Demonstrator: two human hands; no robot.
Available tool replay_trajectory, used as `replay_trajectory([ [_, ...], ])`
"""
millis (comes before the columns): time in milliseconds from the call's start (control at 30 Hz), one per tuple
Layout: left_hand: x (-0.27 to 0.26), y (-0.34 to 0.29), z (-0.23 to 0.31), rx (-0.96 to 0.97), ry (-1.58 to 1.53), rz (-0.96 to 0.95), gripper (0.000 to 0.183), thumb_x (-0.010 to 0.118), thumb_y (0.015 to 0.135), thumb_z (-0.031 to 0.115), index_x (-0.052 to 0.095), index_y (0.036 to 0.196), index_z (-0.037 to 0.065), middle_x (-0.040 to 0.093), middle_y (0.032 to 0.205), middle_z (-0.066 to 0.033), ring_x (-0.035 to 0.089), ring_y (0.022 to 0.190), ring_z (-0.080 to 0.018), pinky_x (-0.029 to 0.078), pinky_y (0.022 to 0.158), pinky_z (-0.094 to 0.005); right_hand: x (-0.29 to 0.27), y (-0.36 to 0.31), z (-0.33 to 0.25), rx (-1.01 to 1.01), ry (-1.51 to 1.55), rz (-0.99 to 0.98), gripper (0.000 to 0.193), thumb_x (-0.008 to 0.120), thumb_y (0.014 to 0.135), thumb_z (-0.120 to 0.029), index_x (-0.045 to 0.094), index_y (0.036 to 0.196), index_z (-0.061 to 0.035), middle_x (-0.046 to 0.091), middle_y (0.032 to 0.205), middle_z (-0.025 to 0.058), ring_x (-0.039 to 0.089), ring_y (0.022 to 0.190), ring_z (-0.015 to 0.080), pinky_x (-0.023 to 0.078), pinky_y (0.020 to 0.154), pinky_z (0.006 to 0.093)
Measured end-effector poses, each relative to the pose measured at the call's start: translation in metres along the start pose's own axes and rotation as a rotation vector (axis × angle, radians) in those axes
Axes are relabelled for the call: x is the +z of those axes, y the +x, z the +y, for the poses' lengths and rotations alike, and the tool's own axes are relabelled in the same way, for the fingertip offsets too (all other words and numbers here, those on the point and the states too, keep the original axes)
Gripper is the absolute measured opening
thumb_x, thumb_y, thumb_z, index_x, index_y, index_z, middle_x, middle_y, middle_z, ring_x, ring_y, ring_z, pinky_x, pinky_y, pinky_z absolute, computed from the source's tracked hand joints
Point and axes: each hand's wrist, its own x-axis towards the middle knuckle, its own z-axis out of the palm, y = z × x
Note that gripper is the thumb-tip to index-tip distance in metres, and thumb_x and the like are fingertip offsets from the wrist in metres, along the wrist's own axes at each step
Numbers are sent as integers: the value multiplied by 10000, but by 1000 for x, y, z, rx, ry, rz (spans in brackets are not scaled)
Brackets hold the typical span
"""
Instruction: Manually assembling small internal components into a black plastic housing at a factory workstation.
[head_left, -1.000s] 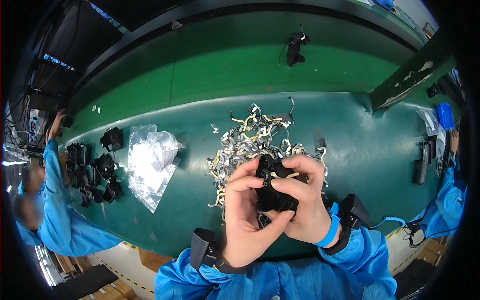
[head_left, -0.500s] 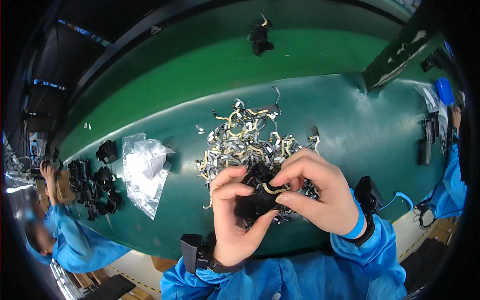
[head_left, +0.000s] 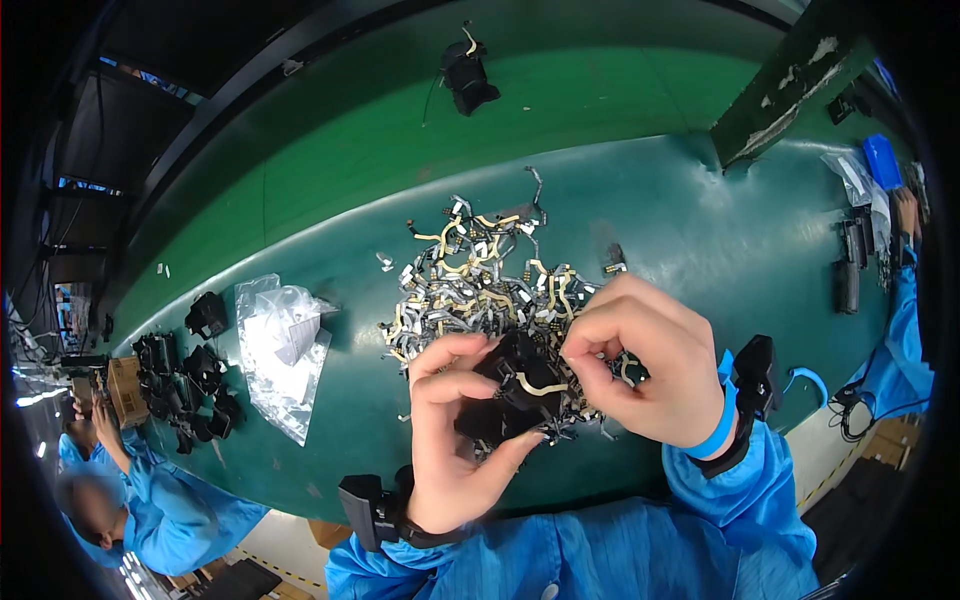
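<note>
My left hand (head_left: 447, 440) is closed around a black plastic housing (head_left: 510, 412), fingers on its far side and thumb on its near edge. From the housing a cream flex cable (head_left: 541, 388) sticks out toward the right. Just right of that cable, and apart from it, my right hand (head_left: 655, 365) is closed in a pinch. What its fingertips hold, if anything, I cannot make out. Beneath and beyond both hands spreads a loose pile of small flex cables (head_left: 465, 290) in grey, cream and white, partly hidden by the hands.
Left of the pile lies a clear plastic bag (head_left: 283, 345), with several black housings (head_left: 205, 380) farther left. Another black housing (head_left: 467, 78) with a cable sits at the back. A dark post (head_left: 775, 95) rises at the back right. Co-workers in blue sleeves (head_left: 170, 510) work at both sides.
My right hand has drawn away to the right from the cream cable, which now shows more fully. The left hand still grips the housing. The head view has shifted slightly.
</note>
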Motion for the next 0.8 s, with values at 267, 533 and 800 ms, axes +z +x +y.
replay_trajectory([
  [267,-5,2,-2,-23,-107,1,576,762,693,-102,441,1143,60,344,1353,-154,422,1323,-321,380,1075,-423,-4,6,-3,84,174,-165,155,699,751,15,601,856,-43,557,783,47,556,657,172,458,586,281],
  [533,-7,2,-2,-65,-106,-68,570,770,690,-92,460,1140,69,346,1365,-149,427,1324,-307,382,1065,-404,-1,0,1,60,86,-172,170,687,728,31,591,846,-45,545,779,58,562,657,191,449,573,300],
  [800,-13,4,-5,-285,-492,-166,583,748,692,-107,433,1142,88,351,1399,-140,465,1245,-214,389,1041,-366,10,2,9,-316,-237,124,286,722,603,80,636,838,-58,587,811,78,573,643,249,458,568,323],
])
